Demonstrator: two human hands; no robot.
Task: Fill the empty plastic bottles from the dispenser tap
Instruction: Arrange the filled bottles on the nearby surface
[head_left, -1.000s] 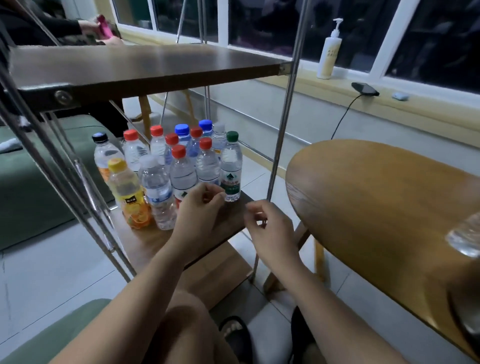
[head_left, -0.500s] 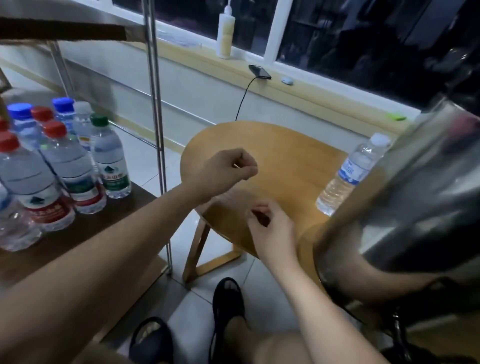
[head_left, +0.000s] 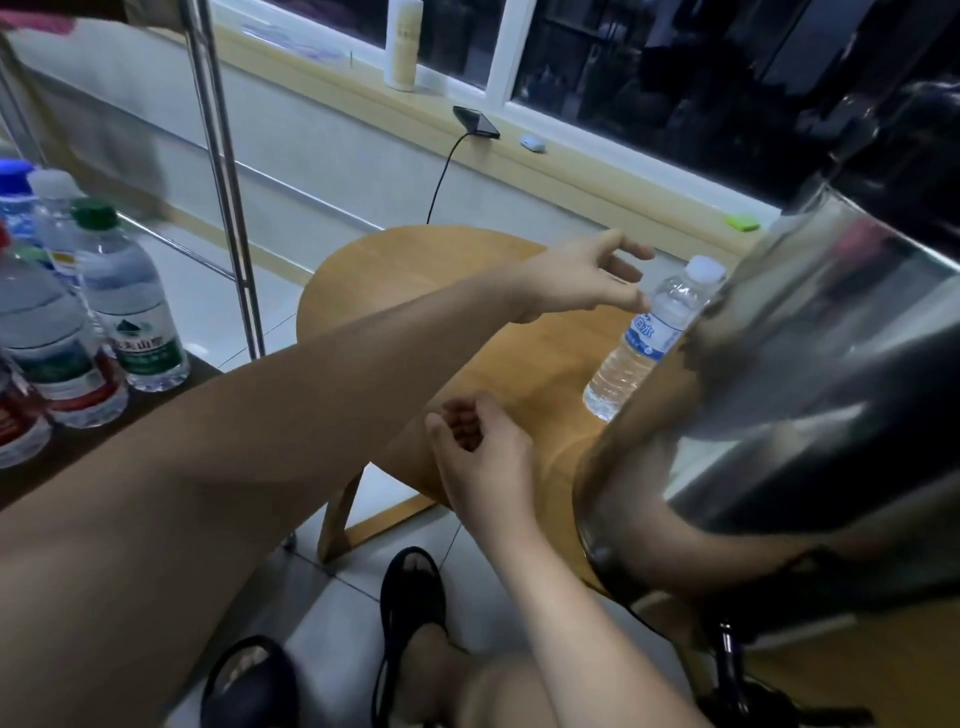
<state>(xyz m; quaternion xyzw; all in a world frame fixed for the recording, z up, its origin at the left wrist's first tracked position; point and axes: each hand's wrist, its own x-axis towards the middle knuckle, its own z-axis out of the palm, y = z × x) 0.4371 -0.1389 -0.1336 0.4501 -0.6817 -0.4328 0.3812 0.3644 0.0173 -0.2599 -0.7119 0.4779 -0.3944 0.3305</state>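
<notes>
Over table (head_left: 415, 275), left hand (head_left: 576, 283) fingers wide, just beside bottle (head_left: 639, 343) (white cap); right hand (head_left: 483, 457) fingers loosely curled, empty.

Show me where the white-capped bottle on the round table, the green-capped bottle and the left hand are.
white-capped bottle (head_left: 648, 340): head view, on its blue label.
green-capped bottle (head_left: 127, 286): head view, on its clear body.
left hand (head_left: 576, 283): head view, middle of the hand.

Cannot read the small blue label on the bottle (head_left: 655, 332). Loses its right flank behind the blurred dispenser (head_left: 810, 415), itself cropped. Also hides the counter's (head_left: 415, 280) right edge. Cannot identify the dark fitting (head_left: 726, 660) beneath. Crops shelf bottles (head_left: 47, 332) at left.
</notes>
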